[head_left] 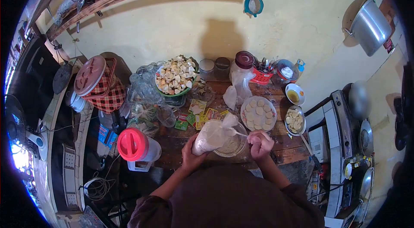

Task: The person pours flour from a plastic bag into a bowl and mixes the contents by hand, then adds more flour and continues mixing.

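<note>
My left hand point(192, 151) is wrapped round the side of a clear plastic bag of whitish powder point(210, 136), tilted over the bowl's left part. My right hand point(260, 145) is closed round the handle of a spoon point(240, 134), whose head is at the bag's mouth. Under both lies a round bowl point(233, 153) with pale powder in it, partly hidden by the bag. Just beyond the bowl sits a plate point(245, 121) bearing several flat, pale round pieces.
Seasoning packets point(199, 114) lie left of the bag, near a red-lidded pitcher point(133, 145). A bowl of cut pale pieces point(177, 75) stands at the back. To the right are a bowl of slices point(295, 120), a bowl of yellowish liquid point(294, 95) and a stove point(340, 120).
</note>
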`<state>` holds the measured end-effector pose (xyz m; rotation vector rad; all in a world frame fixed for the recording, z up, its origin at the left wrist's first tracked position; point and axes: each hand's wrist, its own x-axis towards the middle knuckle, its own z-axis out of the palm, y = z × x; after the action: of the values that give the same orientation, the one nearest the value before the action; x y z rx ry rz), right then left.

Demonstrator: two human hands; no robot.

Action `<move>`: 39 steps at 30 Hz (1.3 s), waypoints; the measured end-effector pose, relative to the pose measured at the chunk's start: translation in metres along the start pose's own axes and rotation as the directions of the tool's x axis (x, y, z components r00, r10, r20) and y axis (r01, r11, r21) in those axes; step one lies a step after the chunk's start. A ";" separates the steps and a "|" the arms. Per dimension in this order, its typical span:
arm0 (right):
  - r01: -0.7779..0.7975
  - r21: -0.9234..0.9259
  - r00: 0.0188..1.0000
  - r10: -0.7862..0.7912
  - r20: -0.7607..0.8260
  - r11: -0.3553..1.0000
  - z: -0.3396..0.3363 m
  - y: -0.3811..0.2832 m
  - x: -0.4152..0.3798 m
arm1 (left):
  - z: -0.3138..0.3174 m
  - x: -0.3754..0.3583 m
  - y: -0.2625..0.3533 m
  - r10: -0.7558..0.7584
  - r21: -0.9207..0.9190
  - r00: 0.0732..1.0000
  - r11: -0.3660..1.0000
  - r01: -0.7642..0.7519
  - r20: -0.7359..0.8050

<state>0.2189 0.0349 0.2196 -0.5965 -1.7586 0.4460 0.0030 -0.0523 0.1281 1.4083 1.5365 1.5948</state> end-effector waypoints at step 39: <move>0.152 -0.063 0.985 -0.157 -0.076 0.986 -0.012 -0.014 0.005 | -0.002 -0.008 -0.015 -0.096 -0.307 0.994 0.945 0.109 0.059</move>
<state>0.2272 0.0266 0.2351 -0.5068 -1.7304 0.2611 -0.0008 -0.0570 0.1118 1.1630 1.2468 1.6461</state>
